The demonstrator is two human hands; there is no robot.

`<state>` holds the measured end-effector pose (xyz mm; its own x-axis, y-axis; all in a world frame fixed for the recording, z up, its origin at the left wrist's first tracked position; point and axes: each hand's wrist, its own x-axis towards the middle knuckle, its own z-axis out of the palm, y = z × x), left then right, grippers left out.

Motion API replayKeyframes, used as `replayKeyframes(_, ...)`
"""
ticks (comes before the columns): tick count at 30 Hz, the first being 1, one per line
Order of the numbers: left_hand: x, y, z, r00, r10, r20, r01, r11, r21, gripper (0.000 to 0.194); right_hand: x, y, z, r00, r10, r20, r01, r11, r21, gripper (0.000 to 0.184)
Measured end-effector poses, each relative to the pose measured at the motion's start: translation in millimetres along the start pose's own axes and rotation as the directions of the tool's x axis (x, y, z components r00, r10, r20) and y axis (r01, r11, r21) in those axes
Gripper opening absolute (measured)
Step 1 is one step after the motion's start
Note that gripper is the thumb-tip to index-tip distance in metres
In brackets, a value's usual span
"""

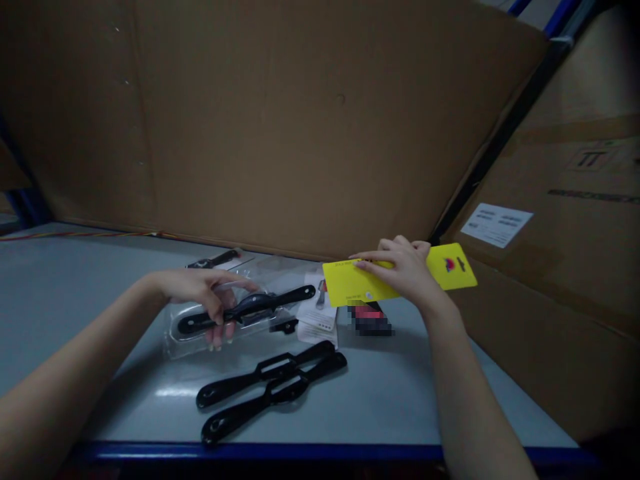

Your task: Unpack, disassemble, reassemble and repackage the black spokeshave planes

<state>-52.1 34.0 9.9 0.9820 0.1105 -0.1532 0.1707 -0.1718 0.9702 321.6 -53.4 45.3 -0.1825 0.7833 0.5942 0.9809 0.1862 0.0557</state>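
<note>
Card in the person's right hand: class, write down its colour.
The card is bright yellow; it shows best in the head view.

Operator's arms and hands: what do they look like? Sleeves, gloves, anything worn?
The left hand and right hand are bare, with no gloves. The left forearm and right forearm are bare too: no sleeves, watches, bands, cables or markers show. The upper arms are out of frame.

Cardboard panel, labelled carton, grey workbench, blue edge, dim light
</note>
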Motion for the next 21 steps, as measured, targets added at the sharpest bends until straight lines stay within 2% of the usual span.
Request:
replayKeyframes(4,2.7,5.2,2.9,1.0,0.018,-0.025,-0.016,0.998,0.067,0.074,2.3,-8.8,7.1,0.998,-0.055,0.029,0.053,0.996,0.067,0.03)
replayKeyframes(9,7.5,8.6,8.4,0.998,-0.05,-0.029,0.052,0.998,0.044,0.076,3.9,-49.3,19.4,0.989,-0.147,0.004,0.145,0.976,0.161,0.028)
replayKeyframes(11,7.5,9.2,9.2,0.996,-0.078,-0.048,0.08,0.996,0.029,0.076,3.6,-57.9,20.3,0.984,-0.18,-0.017,0.18,0.968,0.172,0.027)
replayKeyframes(13,6.0,9.3,8.4,0.994,-0.086,-0.066,0.088,0.996,0.03,0.075,3.3,-53.6,18.4,0.984,-0.173,-0.048,0.178,0.971,0.16,0.026)
replayKeyframes(18,0.7,8.9,4.0,0.995,-0.057,-0.08,0.061,0.997,0.053,0.071,3.0,-13.4,13.0,0.987,-0.058,-0.148,0.071,0.994,0.084,0.025)
replayKeyframes(21,0.4,10.1,5.2,0.987,-0.097,-0.128,0.104,0.993,0.053,0.071,2.8,-9.6,15.8,0.987,-0.043,-0.155,0.058,0.994,0.092,0.026)
